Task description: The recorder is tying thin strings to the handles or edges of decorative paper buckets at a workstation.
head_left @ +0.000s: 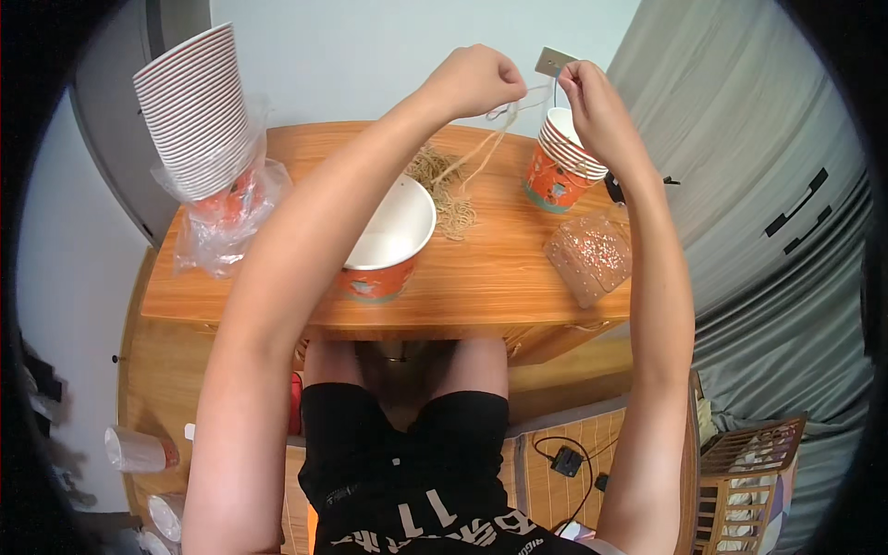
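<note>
Both my hands are raised above the far side of the wooden table, a short gap apart. My left hand point(479, 79) is closed in a pinch on thin beige twine point(490, 148), which hangs down toward a loose tangled pile of twine point(455, 220). My right hand point(597, 106) also pinches, and a strand stretches across the gap to its fingertips. Just below my right hand stands a short stack of orange-and-white paper buckets point(553, 180). A single open paper bucket point(381, 282) sits upright near the table's front edge, partly behind my left forearm; its visible inside is white.
A tall leaning stack of paper buckets point(190, 106), partly in clear plastic wrap point(213, 245), stands at the table's left. A clear box with small reddish bits point(592, 257) lies on the right of the wooden table point(499, 301). Buckets point(139, 450) lie on the floor at left.
</note>
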`<state>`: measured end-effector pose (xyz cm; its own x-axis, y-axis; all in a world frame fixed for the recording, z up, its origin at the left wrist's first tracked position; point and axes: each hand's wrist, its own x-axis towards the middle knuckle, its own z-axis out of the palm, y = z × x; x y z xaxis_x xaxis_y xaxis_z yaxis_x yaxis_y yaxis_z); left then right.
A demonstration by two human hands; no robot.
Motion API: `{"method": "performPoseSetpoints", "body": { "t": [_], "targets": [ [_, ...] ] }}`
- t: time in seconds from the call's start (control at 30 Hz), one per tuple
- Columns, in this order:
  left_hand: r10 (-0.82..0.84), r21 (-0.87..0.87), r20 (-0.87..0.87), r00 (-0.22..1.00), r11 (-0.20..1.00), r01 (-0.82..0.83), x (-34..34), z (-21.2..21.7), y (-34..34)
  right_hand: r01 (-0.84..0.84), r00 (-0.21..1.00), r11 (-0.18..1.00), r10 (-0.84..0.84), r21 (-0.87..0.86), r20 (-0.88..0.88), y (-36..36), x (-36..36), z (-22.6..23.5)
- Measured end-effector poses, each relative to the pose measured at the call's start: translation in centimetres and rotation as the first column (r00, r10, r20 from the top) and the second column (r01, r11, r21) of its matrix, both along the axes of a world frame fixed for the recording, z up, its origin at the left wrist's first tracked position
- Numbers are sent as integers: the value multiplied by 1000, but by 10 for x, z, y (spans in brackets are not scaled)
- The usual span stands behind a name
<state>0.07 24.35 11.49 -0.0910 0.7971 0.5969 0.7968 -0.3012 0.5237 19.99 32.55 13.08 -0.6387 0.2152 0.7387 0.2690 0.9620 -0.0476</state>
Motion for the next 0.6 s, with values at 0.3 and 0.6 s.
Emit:
{"method": "performPoseSetpoints", "body": {
  "t": [0.3,0.6],
  "targets": [
    [-117,-19,42,992,993,118,-23,-19,14,-146,988,889,155,-433,-15,10,-30,-40],
    [-192,-120,664,723,926,357,-47,-24,-3,-72,997,848,58,-525,-43,50,-36,-66]
  ]
}}
